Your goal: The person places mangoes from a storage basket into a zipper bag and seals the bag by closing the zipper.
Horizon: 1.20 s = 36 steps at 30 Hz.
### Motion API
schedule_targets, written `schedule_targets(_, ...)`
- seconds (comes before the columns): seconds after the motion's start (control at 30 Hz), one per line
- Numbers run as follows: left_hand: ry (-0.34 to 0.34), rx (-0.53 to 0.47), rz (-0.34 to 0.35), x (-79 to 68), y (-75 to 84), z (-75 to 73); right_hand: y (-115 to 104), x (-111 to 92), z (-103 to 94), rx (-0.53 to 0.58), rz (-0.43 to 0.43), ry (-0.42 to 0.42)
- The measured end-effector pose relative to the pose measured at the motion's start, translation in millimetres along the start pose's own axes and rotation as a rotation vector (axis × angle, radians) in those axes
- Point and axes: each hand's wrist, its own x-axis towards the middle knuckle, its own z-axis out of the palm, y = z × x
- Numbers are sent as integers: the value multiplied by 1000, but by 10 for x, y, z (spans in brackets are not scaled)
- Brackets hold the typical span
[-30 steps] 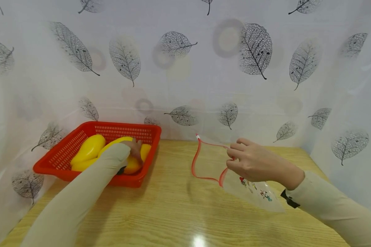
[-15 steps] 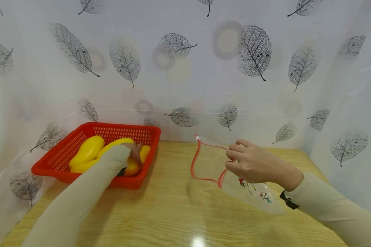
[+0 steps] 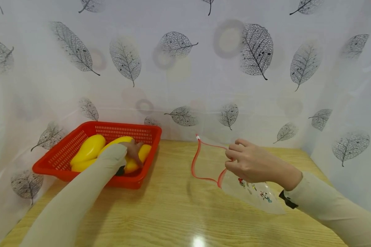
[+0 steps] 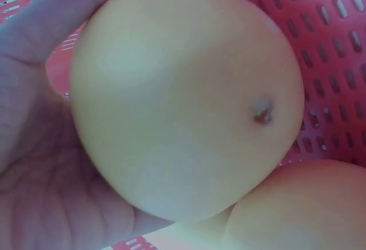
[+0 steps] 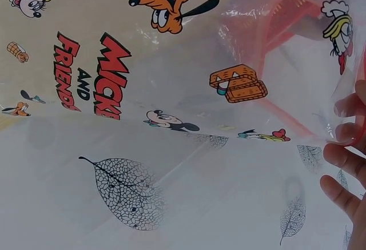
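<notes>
In the head view my left hand reaches into a red plastic basket at the left. Its thumb and fingers curl round a mango, whose stem scar faces the left wrist camera. Another mango lies against it at the lower right of that view. My right hand pinches the red zip edge of a clear zip bag over the table. The bag's mouth gapes toward the basket, and its body hangs to the right with cartoon prints on it.
More yellow mangoes fill the basket's left and middle. Under everything lies a light wooden table. A pale curtain with leaf prints closes off the back and both sides.
My left hand has shifted slightly to the left inside the basket, and more of the mango at its right shows. My right hand and the bag stay nearly still.
</notes>
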Motion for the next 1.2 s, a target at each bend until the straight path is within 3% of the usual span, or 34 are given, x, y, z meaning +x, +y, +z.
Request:
schedule_targets(0.2,-1,-77,-30,-30,30,-69,1,-13,-3,6,8,-16)
schedule_targets(0.43,64,21,-5,-57,73,-146,-6,-16,-36,4,21,-70)
schedule_targets(0.57,79,19,13,-38,80,-180,-8,-10,-43,5,18,-64)
schedule_targets(0.73,159,71,62,-35,55,-211,-6,-11,-42,8,19,-56)
schedule_targets(0.93,205,29,82,-104,1,-243,-5,-18,-35,2,9,-38)
schedule_targets(1.2,208,8,103,-177,-20,-300,4,-15,-30,1,8,-21)
